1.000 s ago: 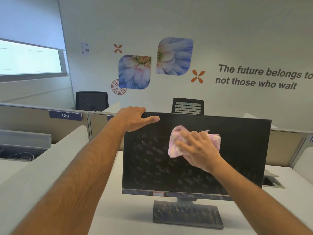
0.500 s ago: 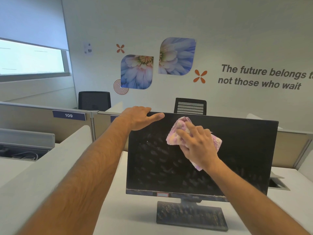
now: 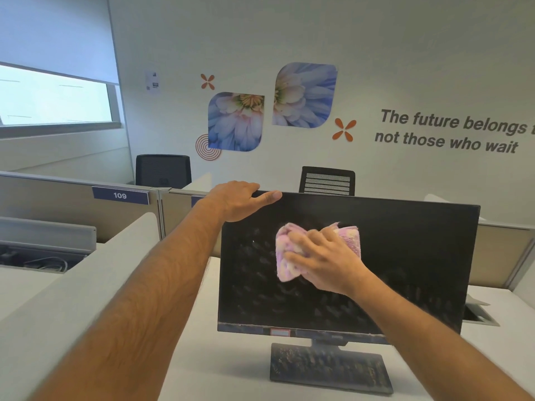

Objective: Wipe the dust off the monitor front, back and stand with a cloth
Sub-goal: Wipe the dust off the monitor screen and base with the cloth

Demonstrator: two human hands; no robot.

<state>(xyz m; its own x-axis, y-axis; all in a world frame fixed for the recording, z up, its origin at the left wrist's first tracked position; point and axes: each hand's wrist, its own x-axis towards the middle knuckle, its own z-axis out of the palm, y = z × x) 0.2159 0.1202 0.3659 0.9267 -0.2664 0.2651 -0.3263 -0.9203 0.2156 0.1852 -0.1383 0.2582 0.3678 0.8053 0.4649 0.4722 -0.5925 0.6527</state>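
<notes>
A black monitor (image 3: 405,256) stands upright on a white desk (image 3: 220,366), its dark screen speckled with dusty smudges. Its flat rectangular stand base (image 3: 330,369) is dusty too. My left hand (image 3: 240,202) grips the monitor's top left corner, fingers curled over the top edge and thumb lying along the front. My right hand (image 3: 324,260) presses a bunched pink and white cloth (image 3: 285,256) against the upper middle of the screen, fingers curled into the cloth. The monitor's back is hidden.
Grey cubicle partitions (image 3: 72,198) run behind and to the left, one labelled 109. Two black office chairs (image 3: 327,180) stand beyond them by a wall with flower decals. A cable hatch (image 3: 477,314) lies open at the desk's right.
My right hand has swept the cloth down from near the screen's top edge towards the upper middle. My left hand has stayed on the top left corner.
</notes>
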